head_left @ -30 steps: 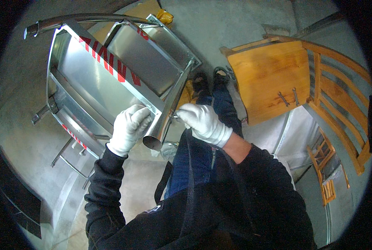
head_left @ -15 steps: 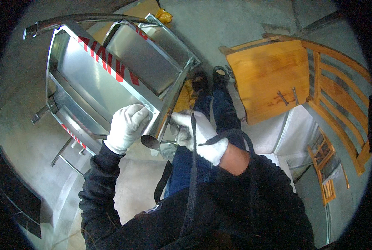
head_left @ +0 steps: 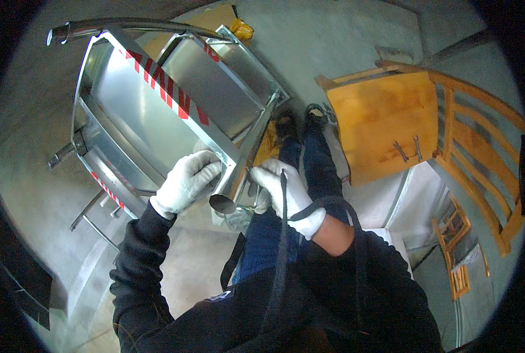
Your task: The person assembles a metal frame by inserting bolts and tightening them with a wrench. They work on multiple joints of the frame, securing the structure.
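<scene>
first, at the far left, a dark panel [head_left: 15, 265] sits low near the rim of the view. next comes the metal frame of trays [head_left: 127, 88], tilted, with red-and-white stripes along one edge and a curved tube [head_left: 139, 25] across its top. the person's left hand [head_left: 189, 183], in a white glove, is at the tray's near corner, fingers curled and narrow; whether they grip the edge or only brace it cannot be told. just right of that corner runs the straight metal tube [head_left: 254, 140], its open end toward the person, between the two hands. the gloved right hand [head_left: 286, 194] has its fingers bunched narrow against the tube's right side; one cannot tell if a small part is pinched there. good work at this joint seems to call for the left hand keeping corner and tube snug while the right works in line, without forcing. the black drawstring [head_left: 283, 235] hanging across the right hand looks best tucked away. farther right, a wooden chair [head_left: 386, 112] carries one spanner [head_left: 400, 152] and another [head_left: 417, 148], both within easy reach.
</scene>
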{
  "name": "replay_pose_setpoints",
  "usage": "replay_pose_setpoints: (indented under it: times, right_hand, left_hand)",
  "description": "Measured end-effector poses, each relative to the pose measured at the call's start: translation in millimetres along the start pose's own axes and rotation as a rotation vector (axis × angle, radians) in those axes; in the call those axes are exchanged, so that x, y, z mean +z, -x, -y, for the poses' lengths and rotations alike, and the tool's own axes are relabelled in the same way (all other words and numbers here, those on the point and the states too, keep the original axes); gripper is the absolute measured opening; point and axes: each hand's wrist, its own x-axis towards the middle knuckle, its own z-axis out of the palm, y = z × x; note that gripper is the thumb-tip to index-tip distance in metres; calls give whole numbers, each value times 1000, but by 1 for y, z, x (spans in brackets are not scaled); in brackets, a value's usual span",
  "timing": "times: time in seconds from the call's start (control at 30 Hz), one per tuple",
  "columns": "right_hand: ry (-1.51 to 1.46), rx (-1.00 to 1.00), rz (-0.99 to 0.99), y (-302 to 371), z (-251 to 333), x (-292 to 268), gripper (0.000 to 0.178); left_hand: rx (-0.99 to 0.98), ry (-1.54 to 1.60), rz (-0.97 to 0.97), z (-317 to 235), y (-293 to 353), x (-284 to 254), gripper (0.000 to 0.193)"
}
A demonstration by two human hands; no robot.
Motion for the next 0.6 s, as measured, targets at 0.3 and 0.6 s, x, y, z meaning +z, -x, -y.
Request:
replay_pose_setpoints:
  times: [0.3,0.6]
  right_hand:
    - [-61,132,88,2,11,-1,21]
    - [-81,-98,-71,-3,-11,-1,13]
  left_hand:
    - [160,68,-89,29,-5,7,19]
    - [198,21,-166,35,-5,17,22]
